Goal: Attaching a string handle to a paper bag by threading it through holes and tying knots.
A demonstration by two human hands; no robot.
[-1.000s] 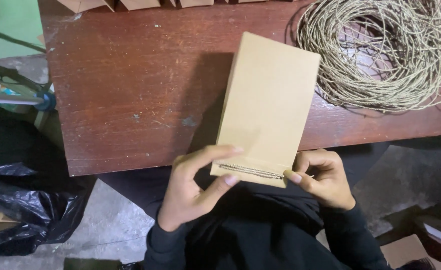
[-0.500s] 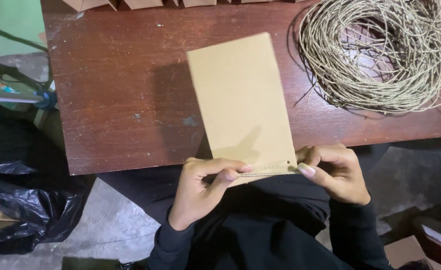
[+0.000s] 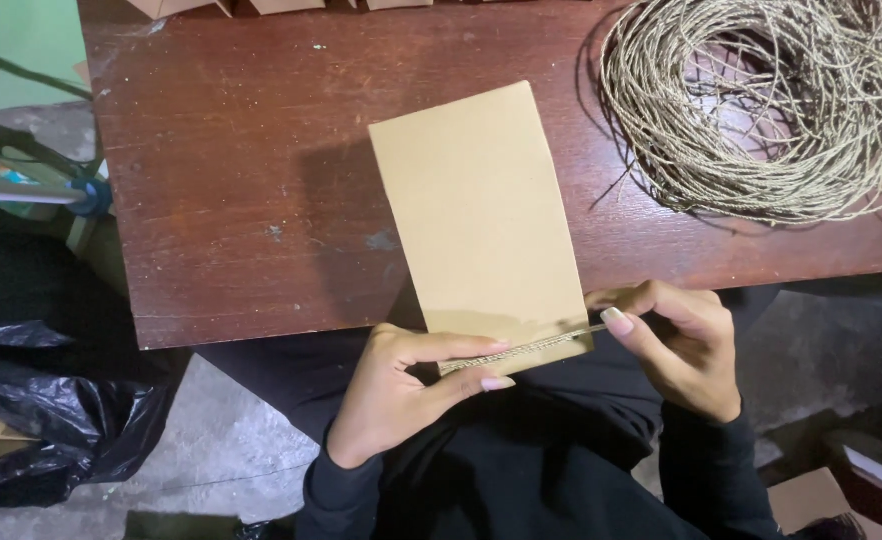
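Tilted further leftward since half a second ago, the light, stiff kraft paper bag is pinched at its folded bottom edge by left hand and right hand fingers; corners crease easily.

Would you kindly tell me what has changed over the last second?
The flat tan paper bag has swung from leaning right to leaning left. Both hands keep their grip on its near edge, left hand and right hand. The twine coil and wooden table are unchanged.
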